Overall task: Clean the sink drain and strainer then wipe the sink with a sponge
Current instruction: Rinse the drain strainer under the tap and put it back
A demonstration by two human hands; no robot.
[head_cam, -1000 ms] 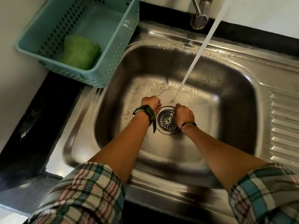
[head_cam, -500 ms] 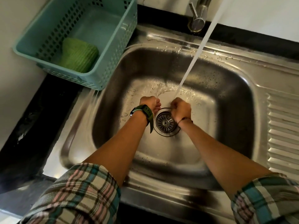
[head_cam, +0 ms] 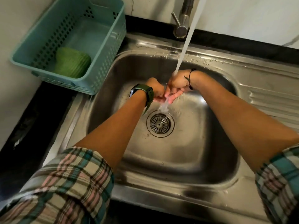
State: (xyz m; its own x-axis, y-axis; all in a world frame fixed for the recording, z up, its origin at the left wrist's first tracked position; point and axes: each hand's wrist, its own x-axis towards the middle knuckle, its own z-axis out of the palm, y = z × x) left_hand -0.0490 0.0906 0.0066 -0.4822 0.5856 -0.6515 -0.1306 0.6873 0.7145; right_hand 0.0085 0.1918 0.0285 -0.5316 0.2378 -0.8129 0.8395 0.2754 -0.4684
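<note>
The sink (head_cam: 186,156) is stainless steel, brushed and dulled in the basin, shinier along its wet, droplet-beaded rim, with a pressed ribbed drainboard (head_cam: 275,101) of the same metal. The strainer (head_cam: 160,123) is slotted metal, darker and wet. The tap (head_cam: 182,21) is satin-finish metal. The basket (head_cam: 113,50) is smooth teal plastic with a soft sheen, and its walls are perforated. In it, the green sponge (head_cam: 72,64) looks ribbed, fibrous and matt. The surface (head_cam: 32,120) is black and faintly glossy. The sleeves (head_cam: 64,183) are woven plaid cloth, and the watch strap (head_cam: 148,94) is matt dark-green rubber.
</note>
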